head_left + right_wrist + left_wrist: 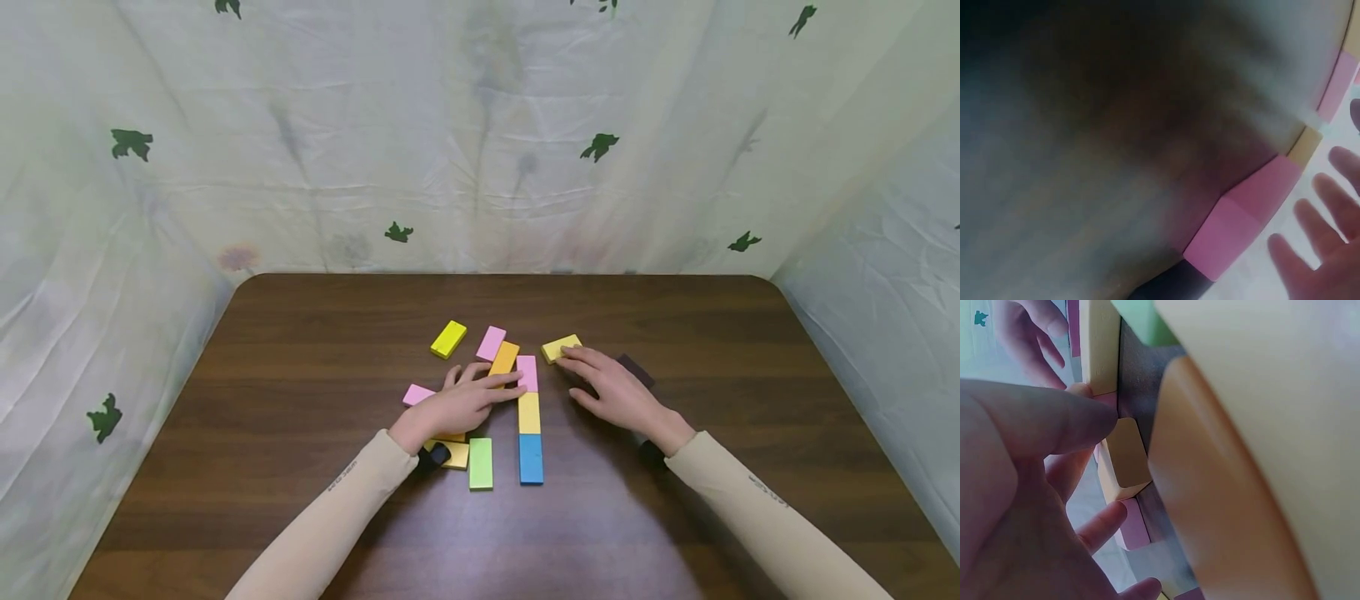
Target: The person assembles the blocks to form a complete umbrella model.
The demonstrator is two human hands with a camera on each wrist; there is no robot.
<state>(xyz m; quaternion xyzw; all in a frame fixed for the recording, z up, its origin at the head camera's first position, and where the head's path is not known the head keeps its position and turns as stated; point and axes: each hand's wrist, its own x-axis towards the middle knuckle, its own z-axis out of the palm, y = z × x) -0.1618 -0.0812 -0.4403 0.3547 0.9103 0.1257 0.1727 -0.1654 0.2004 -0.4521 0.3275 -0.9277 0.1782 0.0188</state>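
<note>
My left hand (463,407) reaches over a group of coloured blocks with its fingers extended. Its forefinger and middle finger touch the pink block (528,367) that heads a straight column. Below that pink one lie a yellow block (528,413) and a blue block (531,458), end to end. An orange block (506,356) slants beside the column, close to the left fingertips. To the right, my right hand (617,390) rests its fingertips on a pale yellow block (558,345). In the right wrist view, the right fingers (1325,209) look spread and straight.
Beyond the left hand lie a bright yellow block (448,339) and a pink block (491,342). Nearer are another pink block (417,395), a yellow block (456,456) and a green block (481,463). A dark block (636,370) lies behind the right hand.
</note>
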